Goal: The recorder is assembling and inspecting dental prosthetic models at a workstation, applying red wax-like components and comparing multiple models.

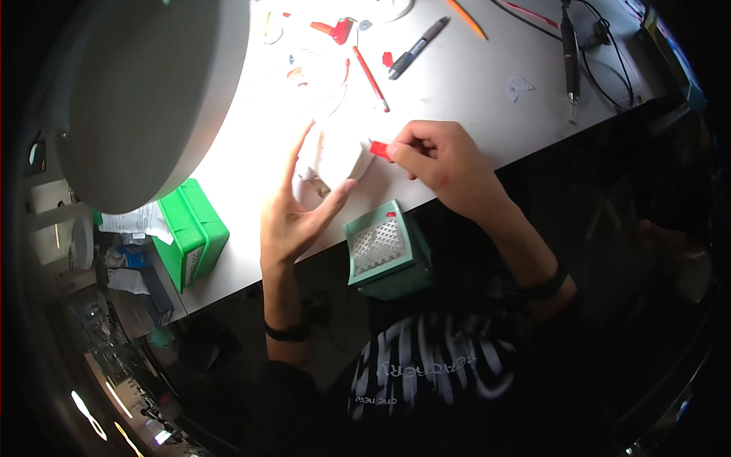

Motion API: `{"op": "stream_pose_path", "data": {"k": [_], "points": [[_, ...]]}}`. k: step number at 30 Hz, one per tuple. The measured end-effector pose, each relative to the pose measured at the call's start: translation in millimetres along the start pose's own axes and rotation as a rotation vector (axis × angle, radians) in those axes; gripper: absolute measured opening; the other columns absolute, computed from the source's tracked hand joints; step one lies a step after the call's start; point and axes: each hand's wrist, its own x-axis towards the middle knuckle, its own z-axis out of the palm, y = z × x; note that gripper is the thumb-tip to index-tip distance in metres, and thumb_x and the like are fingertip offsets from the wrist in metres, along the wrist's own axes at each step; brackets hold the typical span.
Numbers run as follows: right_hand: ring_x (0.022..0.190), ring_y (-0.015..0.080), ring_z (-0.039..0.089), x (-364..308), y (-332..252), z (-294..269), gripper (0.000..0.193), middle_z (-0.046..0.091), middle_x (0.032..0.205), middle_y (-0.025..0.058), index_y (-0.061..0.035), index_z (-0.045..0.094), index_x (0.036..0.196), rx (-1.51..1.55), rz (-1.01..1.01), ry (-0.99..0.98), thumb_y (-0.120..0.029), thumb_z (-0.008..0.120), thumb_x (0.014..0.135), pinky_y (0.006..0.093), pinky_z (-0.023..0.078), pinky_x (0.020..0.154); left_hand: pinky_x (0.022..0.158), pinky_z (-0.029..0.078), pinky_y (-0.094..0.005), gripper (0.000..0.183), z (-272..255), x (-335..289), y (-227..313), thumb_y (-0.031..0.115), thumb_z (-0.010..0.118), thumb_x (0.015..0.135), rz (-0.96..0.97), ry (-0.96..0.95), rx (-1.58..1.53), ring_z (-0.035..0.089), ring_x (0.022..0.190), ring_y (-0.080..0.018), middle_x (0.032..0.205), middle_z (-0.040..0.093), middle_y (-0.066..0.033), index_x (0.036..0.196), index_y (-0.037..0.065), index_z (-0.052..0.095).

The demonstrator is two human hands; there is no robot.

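Note:
My left hand (289, 225) is curled round a pale white block (335, 156) that looks like a plaster cast, thumb on its near side and fingers at its far left. Glare from the light washes out much of its surface. Between the thumb and fingers of my right hand (449, 164) is a small flat red piece, perhaps wax (380, 149). Its tip is at or very close to the block's right side; whether they touch I cannot tell. Just below both hands, at the table's front edge, is a green box (411, 263) with a perforated metal grate on top and a red scrap on it.
A big lamp shade (152, 99) hangs over the left side, above a bright green bin (194, 236). Farther back lie a red pencil (371, 78), a grey pen (419, 48), an orange pencil (467, 19) and red scraps (339, 30). A corded black handpiece (569, 61) lies at right.

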Motion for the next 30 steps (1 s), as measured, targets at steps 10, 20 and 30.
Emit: {"op": "stream_pose_path", "data": {"k": [10,20,30], "points": [[0.056,0.0133,0.059,12,-10,19,0.021,0.066,0.065,0.0112,0.0074,0.067,0.085,-0.016,0.015,-0.052,-0.013,0.066,0.092,0.0316,0.048,0.057,0.115,0.036,-0.0463,0.072,2,-13,-34,0.003,0.087,0.077,0.240,0.284,-0.195,0.054,0.131,-0.0274,0.141,0.061,-0.0177,0.141,-0.006,0.057],[0.055,0.0082,0.047,11,-9,27,0.021,0.058,0.060,0.0045,0.0072,0.068,0.088,-0.097,0.007,-0.035,-0.013,0.066,0.094,0.0290,0.041,0.055,0.111,0.043,-0.0472,0.057,15,-7,-1,0.014,0.086,0.080,0.162,0.165,0.257,0.062,0.121,-0.0318,0.121,0.075,-0.0129,0.133,0.002,0.068],[0.063,0.0376,0.067,14,-8,27,0.024,0.065,0.067,0.0234,0.0055,0.066,0.078,-0.107,0.034,-0.056,-0.015,0.065,0.090,0.0437,0.053,0.063,0.113,0.041,-0.0451,0.051,17,-7,-2,0.011,0.078,0.086,0.152,0.180,0.268,0.054,0.134,-0.0332,0.132,0.069,-0.0147,0.136,0.003,0.067]]}}
